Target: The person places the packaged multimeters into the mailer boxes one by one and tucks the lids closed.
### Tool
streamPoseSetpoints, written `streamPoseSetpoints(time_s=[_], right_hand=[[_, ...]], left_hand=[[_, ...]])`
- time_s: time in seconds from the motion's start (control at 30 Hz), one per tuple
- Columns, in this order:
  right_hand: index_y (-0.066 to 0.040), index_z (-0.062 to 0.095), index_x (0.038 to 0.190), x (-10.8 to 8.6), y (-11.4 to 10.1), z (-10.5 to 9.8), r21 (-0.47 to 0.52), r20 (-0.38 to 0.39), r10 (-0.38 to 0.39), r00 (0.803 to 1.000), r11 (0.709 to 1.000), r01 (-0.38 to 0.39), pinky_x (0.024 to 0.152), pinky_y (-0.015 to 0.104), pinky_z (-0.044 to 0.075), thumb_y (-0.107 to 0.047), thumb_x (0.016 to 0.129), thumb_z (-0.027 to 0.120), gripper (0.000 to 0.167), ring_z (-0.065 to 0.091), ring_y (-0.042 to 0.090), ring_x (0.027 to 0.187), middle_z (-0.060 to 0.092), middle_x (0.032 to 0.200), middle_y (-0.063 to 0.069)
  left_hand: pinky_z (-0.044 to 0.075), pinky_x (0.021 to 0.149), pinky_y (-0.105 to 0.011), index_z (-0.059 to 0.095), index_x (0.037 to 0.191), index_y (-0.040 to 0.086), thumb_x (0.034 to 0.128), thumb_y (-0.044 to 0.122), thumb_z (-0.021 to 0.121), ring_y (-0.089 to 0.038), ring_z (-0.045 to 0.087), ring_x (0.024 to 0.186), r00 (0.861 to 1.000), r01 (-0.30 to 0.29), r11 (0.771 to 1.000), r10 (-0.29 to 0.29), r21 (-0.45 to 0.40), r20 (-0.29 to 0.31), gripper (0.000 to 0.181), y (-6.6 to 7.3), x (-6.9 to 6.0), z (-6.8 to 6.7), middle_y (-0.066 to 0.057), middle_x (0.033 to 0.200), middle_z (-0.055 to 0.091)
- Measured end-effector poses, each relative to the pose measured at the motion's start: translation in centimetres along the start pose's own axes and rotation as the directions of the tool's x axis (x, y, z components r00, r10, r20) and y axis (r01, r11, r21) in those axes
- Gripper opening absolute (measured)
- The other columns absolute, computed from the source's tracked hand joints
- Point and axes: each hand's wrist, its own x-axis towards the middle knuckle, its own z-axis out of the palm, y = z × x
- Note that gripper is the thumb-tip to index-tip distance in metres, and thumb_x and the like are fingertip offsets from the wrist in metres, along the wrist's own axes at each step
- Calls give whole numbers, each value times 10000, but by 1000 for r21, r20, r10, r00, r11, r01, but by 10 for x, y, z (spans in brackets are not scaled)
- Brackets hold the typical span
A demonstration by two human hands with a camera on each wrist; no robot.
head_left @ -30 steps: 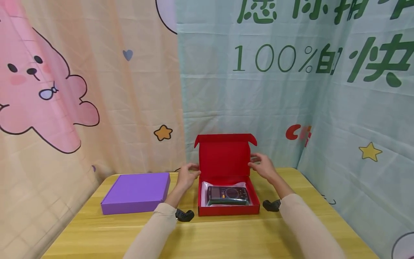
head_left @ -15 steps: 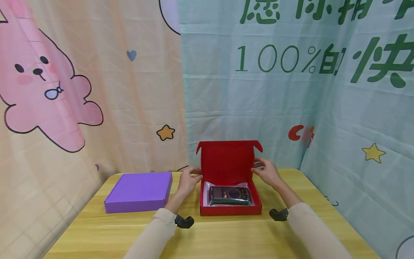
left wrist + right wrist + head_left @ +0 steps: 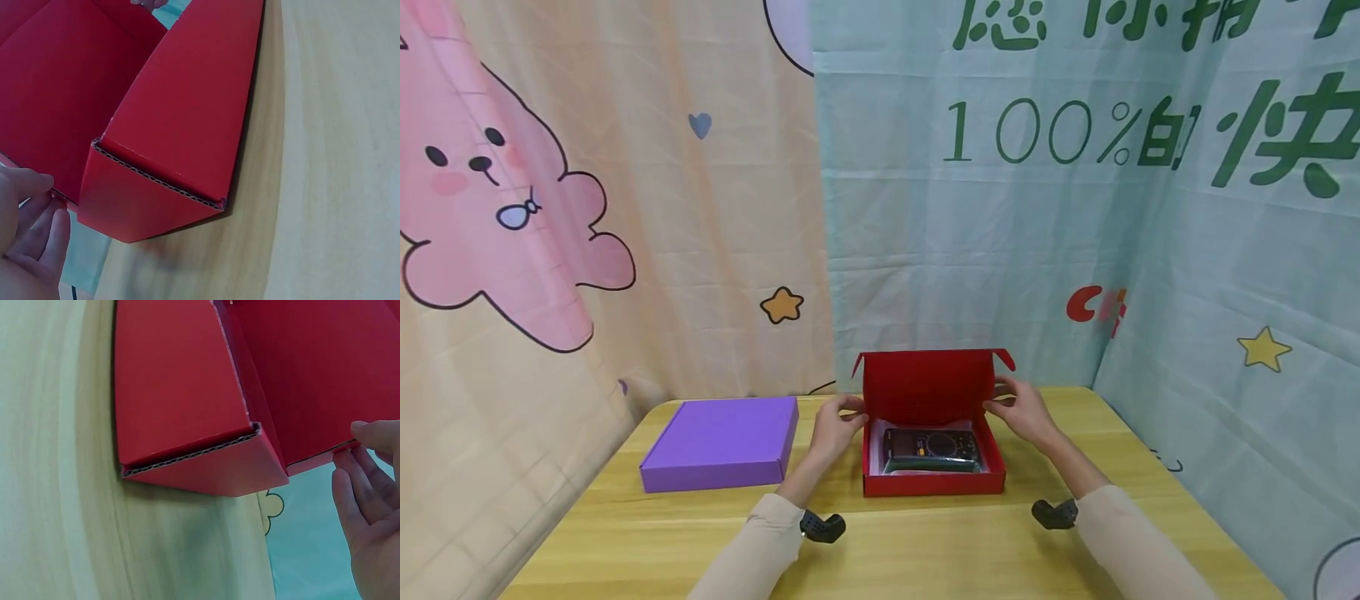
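A red cardboard box [image 3: 934, 485] stands on the table with its lid [image 3: 929, 385] raised and leaning forward over the back. Inside lies a black multimeter [image 3: 934, 451] in clear wrapping on a pale liner [image 3: 877, 454]. My left hand [image 3: 832, 432] pinches the lid's left edge; the left wrist view shows that thumb and fingers [image 3: 51, 240] at the lid's rim. At the right edge, my right hand [image 3: 1027, 415] does the same, thumb on the inner face and fingers [image 3: 359, 494] behind. The multimeter is out of sight in both wrist views.
A closed purple box [image 3: 722, 442] lies to the left on the wooden table [image 3: 925, 550]. Printed curtains [image 3: 970, 250] hang right behind the table's back edge. Small black devices, the left one [image 3: 822, 527] and the right one [image 3: 1054, 514], sit at the wrists.
The red lid has tilted forward and down, its top edge dropping towards the multimeter. Both hands have gone down slightly with it. The box base and the purple box stay in place.
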Motion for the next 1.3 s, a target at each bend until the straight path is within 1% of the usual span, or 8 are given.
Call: streamPoseSetpoints(time_s=[0.2, 0.33, 0.57, 0.77, 0.93, 1.07, 1.17, 1.3], right_hand=[[46, 585, 1369, -7, 4, -2, -4, 4, -13, 1000, 1000, 13, 873, 479, 590, -43, 959, 728, 442, 710, 383, 1017, 679, 1195, 245], [63, 596, 1343, -10, 9, -2, 11, 14, -39, 999, 999, 39, 865, 477, 592, -20, 947, 741, 430, 716, 391, 996, 678, 1176, 254], [41, 605, 1350, -16, 7, -2, -12, 20, -43, 999, 999, 43, 843, 462, 600, -39, 943, 753, 440, 719, 382, 975, 678, 1168, 240], [28, 579, 1397, -23, 0, -6, 27, 42, -30, 999, 999, 29, 891, 459, 586, -156, 954, 767, 515, 673, 395, 1104, 647, 1287, 233], [46, 516, 1451, -29, -9, -13, 94, 57, -42, 997, 995, 37, 954, 482, 554, -222, 991, 725, 572, 625, 422, 1185, 605, 1361, 248], [53, 471, 1485, -32, -15, -17, 163, 72, -82, 994, 984, 69, 954, 410, 557, -213, 1027, 668, 565, 599, 443, 1214, 562, 1408, 271], [61, 454, 1491, -33, -15, -20, 195, 91, -94, 991, 978, 75, 948, 384, 559, -212, 1051, 622, 544, 590, 449, 1227, 546, 1427, 280], [70, 459, 1476, -32, -12, -24, 258, 125, -66, 990, 966, 32, 973, 439, 540, -212, 1071, 578, 508, 608, 442, 1219, 560, 1411, 292]], left_hand=[[599, 842, -439, 709, 1036, -41, 911, -61, 728, -362, 722, 975, 1000, -11, 1000, 11, -3, 11, 128, -4, -4, 1, -167, 1045, 708], [598, 846, -443, 709, 1039, -36, 917, -65, 722, -365, 717, 982, 999, -15, 1000, 16, -16, 30, 126, -5, -6, 1, -169, 1055, 708], [585, 893, -434, 698, 1111, -36, 949, -58, 692, -369, 701, 1059, 997, -27, 999, 30, -36, 73, 164, -3, -12, -2, -185, 1147, 686], [584, 894, -418, 629, 1296, -21, 934, -58, 710, -399, 661, 1143, 991, -15, 992, 32, -125, 133, 372, 13, -19, -10, -205, 1336, 605], [569, 926, -453, 554, 1415, 4, 924, 10, 753, -411, 608, 1220, 982, -13, 981, 50, -193, 184, 530, 32, -22, -20, -187, 1402, 565], [538, 977, -479, 516, 1457, 10, 933, 55, 760, -407, 581, 1259, 975, 1, 972, 51, -236, 215, 580, 41, -22, -27, -186, 1424, 549], [510, 1020, -482, 481, 1493, 23, 956, 91, 749, -391, 582, 1266, 969, 26, 968, 38, -251, 246, 604, 45, -21, -33, -189, 1426, 548], [502, 1031, -479, 456, 1523, 59, 978, 169, 743, -369, 605, 1249, 956, 55, 974, 12, -218, 295, 626, 50, -20, -40, -189, 1404, 561]])
